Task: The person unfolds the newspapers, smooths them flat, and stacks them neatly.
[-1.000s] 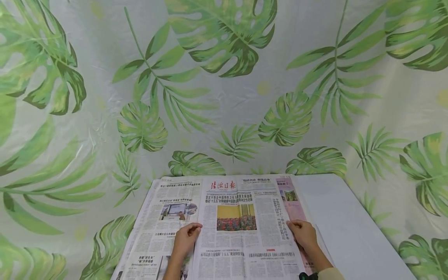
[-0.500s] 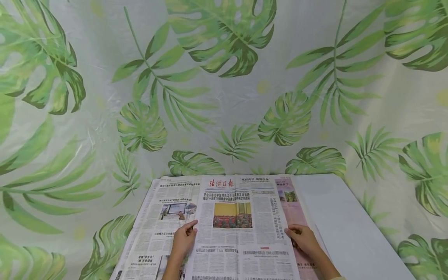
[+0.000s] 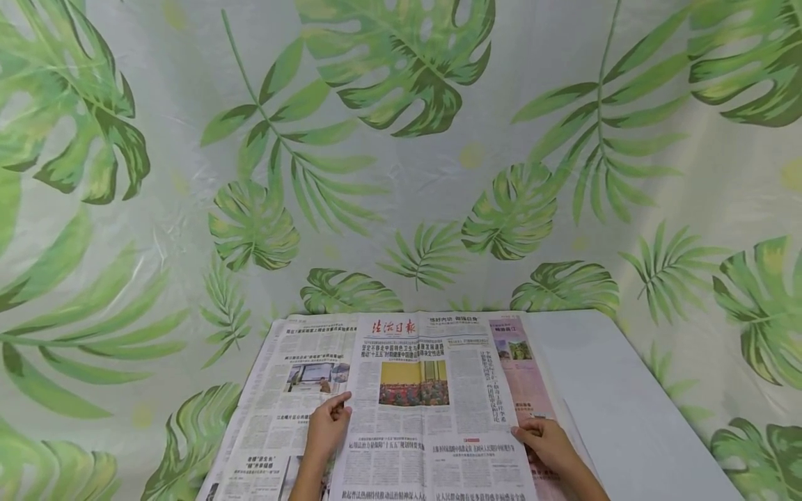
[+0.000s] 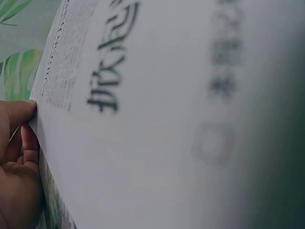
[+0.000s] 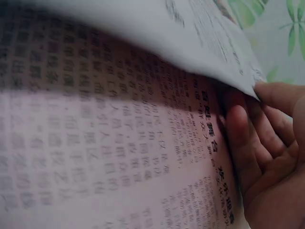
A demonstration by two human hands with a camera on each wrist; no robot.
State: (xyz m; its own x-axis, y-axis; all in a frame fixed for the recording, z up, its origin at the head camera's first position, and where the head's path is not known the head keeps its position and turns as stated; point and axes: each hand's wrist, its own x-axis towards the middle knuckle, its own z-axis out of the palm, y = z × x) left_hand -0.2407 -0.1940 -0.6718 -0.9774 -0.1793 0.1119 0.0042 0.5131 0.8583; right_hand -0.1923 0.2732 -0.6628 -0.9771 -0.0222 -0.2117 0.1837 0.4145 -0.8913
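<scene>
A newspaper point(image 3: 413, 424) with a red masthead and a colour photo lies face up, a fold line down its middle. Its left edge is pinched by my left hand point(image 3: 327, 426), thumb and finger meeting on the paper in the left wrist view. On the opposite edge, my right hand point(image 3: 546, 442) pinches the sheet between thumb and fingers. The right wrist view shows that edge lifted off a pink printed page point(image 5: 143, 157) beneath. The lower part of the newspaper runs out of the head view.
More newspaper sheets point(image 3: 269, 417) lie under and to the left, and a pink page point(image 3: 526, 390) shows at the right. They cover much of a white table point(image 3: 626, 390). Behind it hangs a leaf-patterned curtain point(image 3: 438, 174).
The top newspaper has shifted slightly left and toward me, baring more of the pink page. Both hands keep their pinch; the right one has slid nearer to me.
</scene>
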